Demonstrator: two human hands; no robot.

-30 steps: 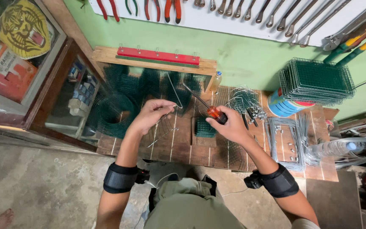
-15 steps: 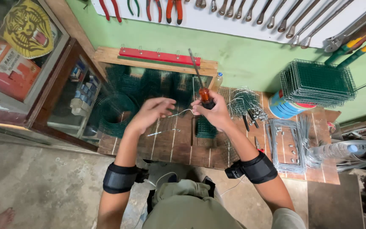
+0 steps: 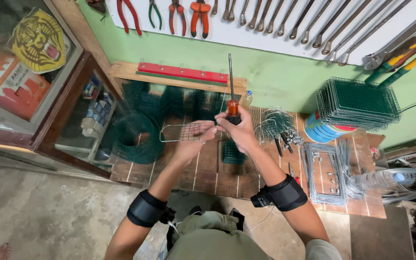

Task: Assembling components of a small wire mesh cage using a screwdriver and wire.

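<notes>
Over a wooden bench (image 3: 208,168), left hand (image 3: 196,139) grips a half-meshed wire frame (image 3: 181,131), right hand (image 3: 239,130) clasps a screwdriver (image 3: 232,98); bare frames (image 3: 326,173) wait beside.

Two hands are up over the bench: left hand (image 3: 192,142), right hand (image 3: 239,131). One screwdriver (image 3: 231,89), one small wire frame (image 3: 185,132). Far right, one stack of green mesh panels (image 3: 357,102); near left, one green mesh roll (image 3: 133,137).
</notes>
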